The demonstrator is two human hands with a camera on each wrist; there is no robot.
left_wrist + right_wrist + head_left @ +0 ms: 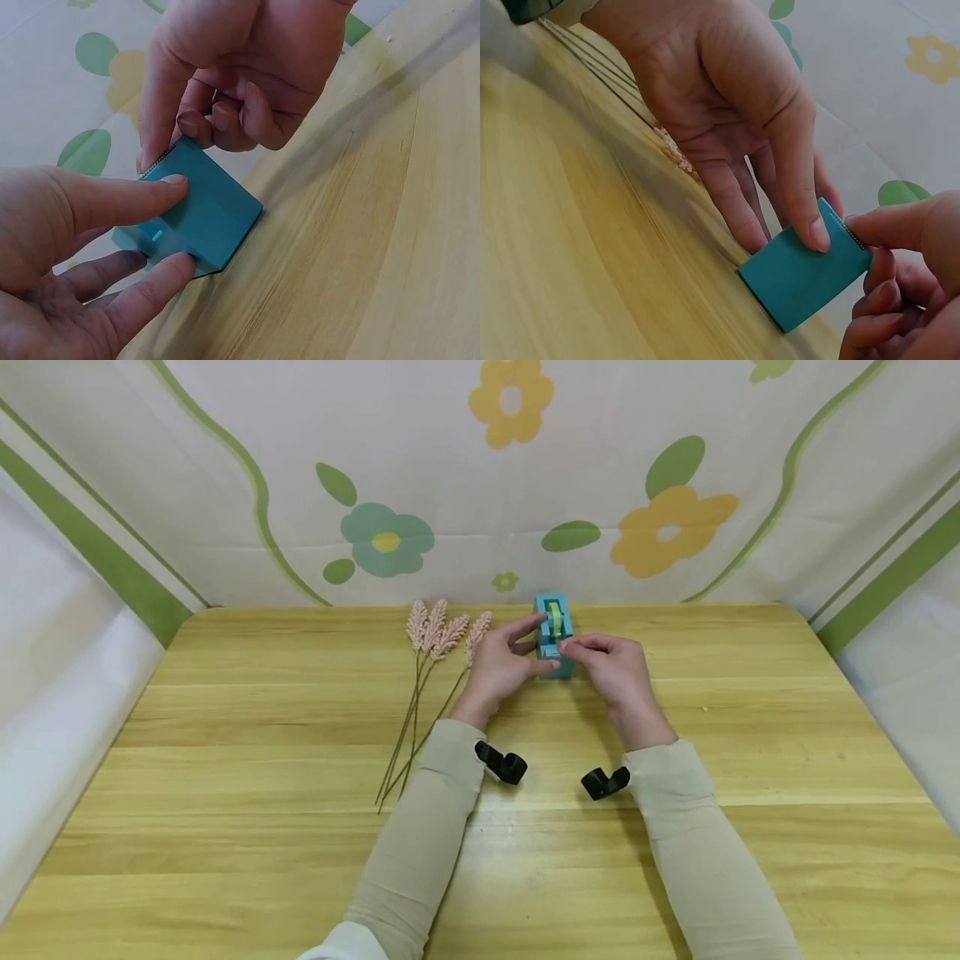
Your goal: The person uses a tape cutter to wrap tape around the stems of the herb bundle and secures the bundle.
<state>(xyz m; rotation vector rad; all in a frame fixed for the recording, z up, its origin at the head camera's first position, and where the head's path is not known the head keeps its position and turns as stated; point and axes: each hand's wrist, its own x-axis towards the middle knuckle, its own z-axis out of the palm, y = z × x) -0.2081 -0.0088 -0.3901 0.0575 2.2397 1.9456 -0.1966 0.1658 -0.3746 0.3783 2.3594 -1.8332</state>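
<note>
A small teal tape dispenser point(555, 667) with a yellow-green roll of tape point(555, 620) stands near the table's back edge. My left hand point(501, 662) grips it from the left, its thumb on the front face and its fingers along the side, as the left wrist view point(97, 225) shows. At the serrated cutter, my right hand point(617, 670) pinches the tape end between thumb and index finger. The strip is mostly hidden by those fingertips. In the right wrist view the dispenser point(799, 274) rests on the table, between both hands.
Several pink flower stems point(431, 639) lie on the wooden table point(247, 760), left of my left hand and partly under that forearm. Behind the table hangs a white cloth point(465, 477) printed with flowers. A tiny pale speck point(704, 709) lies to the right.
</note>
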